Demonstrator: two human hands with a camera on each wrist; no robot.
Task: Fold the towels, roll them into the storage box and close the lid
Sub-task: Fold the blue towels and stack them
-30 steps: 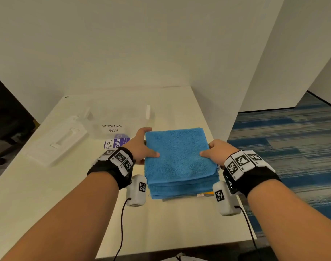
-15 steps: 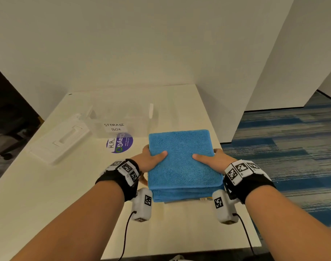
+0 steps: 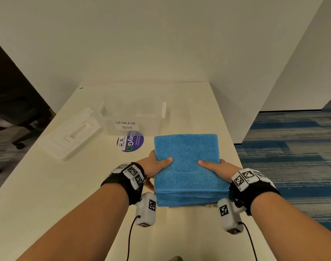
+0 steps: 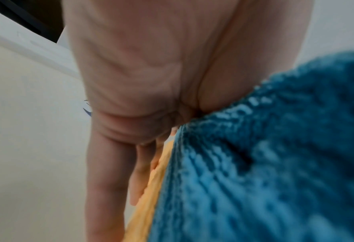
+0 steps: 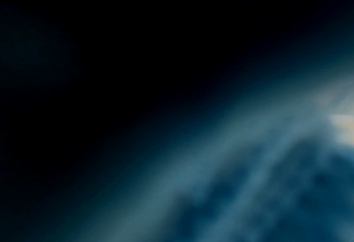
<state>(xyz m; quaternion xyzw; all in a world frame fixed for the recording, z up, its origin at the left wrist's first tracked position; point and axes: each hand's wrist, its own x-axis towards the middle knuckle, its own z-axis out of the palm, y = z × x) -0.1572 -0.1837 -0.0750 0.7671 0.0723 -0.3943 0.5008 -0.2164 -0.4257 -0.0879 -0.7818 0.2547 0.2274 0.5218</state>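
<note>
- Both hands clamp the stack of folded blue terry towels (image 3: 187, 166) from its sides: the left hand (image 3: 153, 166) has its thumb laid on top of the stack and its fingers (image 4: 143, 172) tucked beneath, and the right hand (image 3: 217, 167) mirrors it on the right edge, thumb on top.
- Seen from the left wrist, a thin orange-yellow layer (image 4: 151, 188) lies under the blue pile, with the fingers straight along it; whether it is another towel cannot be told.
- The right wrist view is nearly dark, showing only blurred blue cloth (image 5: 254, 188), so the right fingers under the stack cannot be seen.
- The stack sits at the near right of the cream table (image 3: 57, 194), close to its right edge; whether it is lifted off the surface cannot be told.
- A clear plastic box (image 3: 130, 119) with a handwritten label "STORAGE BOX" stands open, farther away and left of the towels.
- Its white rectangular lid (image 3: 70, 138) lies flat on the table just left of the box.
- A round purple and white sticker (image 3: 129, 141) lies on the table between the box and the towels.
- Blue striped carpet (image 3: 293, 157) covers the floor to the right.
</note>
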